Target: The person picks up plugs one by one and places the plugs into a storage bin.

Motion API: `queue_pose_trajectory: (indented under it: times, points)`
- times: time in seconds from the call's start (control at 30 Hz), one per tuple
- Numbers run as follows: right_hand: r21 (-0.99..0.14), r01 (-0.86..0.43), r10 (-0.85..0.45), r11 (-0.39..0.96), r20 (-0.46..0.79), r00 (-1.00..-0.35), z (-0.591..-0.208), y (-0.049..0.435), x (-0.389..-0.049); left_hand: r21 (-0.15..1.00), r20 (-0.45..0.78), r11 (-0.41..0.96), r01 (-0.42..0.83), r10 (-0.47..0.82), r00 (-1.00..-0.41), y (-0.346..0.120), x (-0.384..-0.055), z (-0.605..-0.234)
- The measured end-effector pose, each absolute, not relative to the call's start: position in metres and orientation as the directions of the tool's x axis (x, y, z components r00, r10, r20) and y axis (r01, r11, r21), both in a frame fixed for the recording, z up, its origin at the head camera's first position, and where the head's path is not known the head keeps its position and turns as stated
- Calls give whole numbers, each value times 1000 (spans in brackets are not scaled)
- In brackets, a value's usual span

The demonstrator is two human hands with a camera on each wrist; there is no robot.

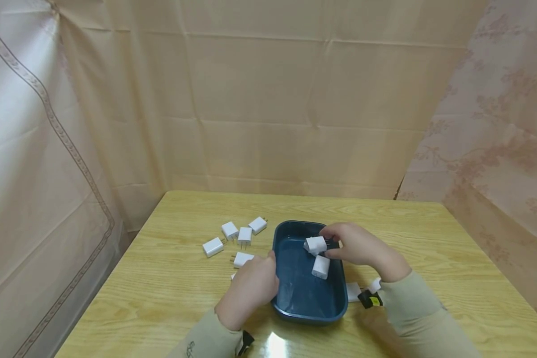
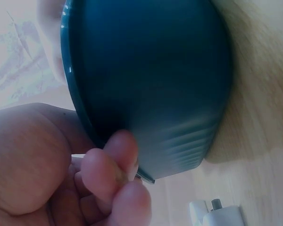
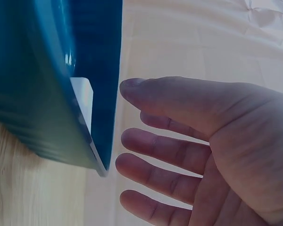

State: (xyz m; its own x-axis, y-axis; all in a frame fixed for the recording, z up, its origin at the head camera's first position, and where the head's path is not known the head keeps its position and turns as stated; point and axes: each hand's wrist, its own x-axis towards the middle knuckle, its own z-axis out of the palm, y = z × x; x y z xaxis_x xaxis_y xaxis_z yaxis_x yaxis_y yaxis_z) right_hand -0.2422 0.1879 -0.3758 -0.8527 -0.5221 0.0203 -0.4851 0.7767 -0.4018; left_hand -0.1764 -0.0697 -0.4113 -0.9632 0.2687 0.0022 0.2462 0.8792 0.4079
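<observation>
One tub (image 1: 295, 293), perhaps ten chargers (image 1: 213, 247)

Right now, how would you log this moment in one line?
left hand: grips tub | right hand: fingers spread, holds nothing, at tub's edge | white chargers: some inside tub, others on table

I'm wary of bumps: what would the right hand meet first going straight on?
Probably the white adapter just ahead of the right hand; depth is unclear: the blue bin might come first.
</observation>
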Motion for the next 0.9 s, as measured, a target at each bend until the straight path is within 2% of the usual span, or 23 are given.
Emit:
queue_pose_trajectory:
  times: [0.37, 0.9]
  points:
    - [-377, -479, -495, 793, 62, -867, -375, 217, -241, 410, -9, 879, 242, 269, -963, -70, -176, -411]
    - [-372, -408, -419, 834, 56, -906, -377, 268, -234, 406, -8, 879, 249, 276, -961, -70, -177, -412]
